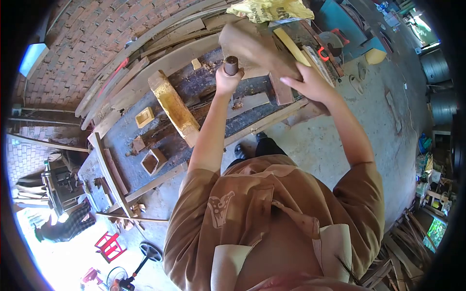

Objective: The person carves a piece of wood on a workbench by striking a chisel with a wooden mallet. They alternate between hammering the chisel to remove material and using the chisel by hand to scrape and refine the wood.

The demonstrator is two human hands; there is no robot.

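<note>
My left hand (227, 81) is closed round an upright tool, probably a chisel, whose round dark handle (231, 65) sticks up out of the fist. Its lower end is hidden beneath the hand. In my right hand (314, 83) is a thick wooden mallet (257, 52), smeared by motion, its head raised above and beyond the handle's top. Both hands are over a dark workbench (182, 85) strewn with wood chips. To the left of my left arm lies a long hollowed wooden block (172, 104), its upper face yellowish.
Two small hollow wooden boxes, a pale one (144, 117) and a darker one (153, 162), stand on the bench's left part. Planks (160, 46) are stacked along the brick wall. A yellow sack (272, 10) and a teal machine (342, 29) are at the far right.
</note>
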